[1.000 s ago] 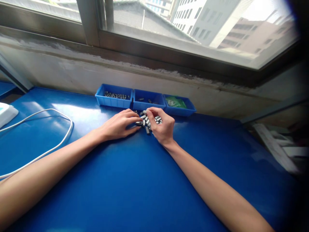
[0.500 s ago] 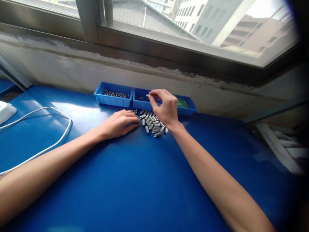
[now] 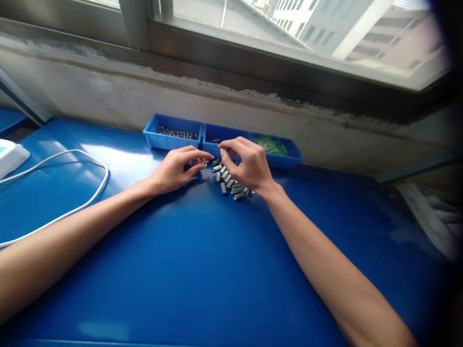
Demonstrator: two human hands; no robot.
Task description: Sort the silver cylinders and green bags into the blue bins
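Observation:
A pile of short metal hexagonal standoffs [image 3: 227, 180] lies on the blue table between my hands. My left hand [image 3: 177, 166] is at the pile's left side, thumb and index finger apart, over a few small screws [image 3: 205, 164] partly hidden by the fingers. My right hand [image 3: 249, 164] hovers above the back of the pile, in front of the middle blue bin [image 3: 226, 132]. Its thumb and index finger are pinched together; whatever is between them is too small to make out. A standoff [image 3: 216, 140] shows inside that middle bin.
The left blue bin [image 3: 173, 140] holds many small screws. A green packet [image 3: 273, 146] lies in the right bin. A white cable [image 3: 77, 205] loops over the table from a white device [image 3: 12, 156] at left. Wall and window stand behind the bins.
My left hand has lifted from lying flat and spread its thumb and index finger beside the screws. My right hand has come down from the middle bin towards the pile, still pinched.

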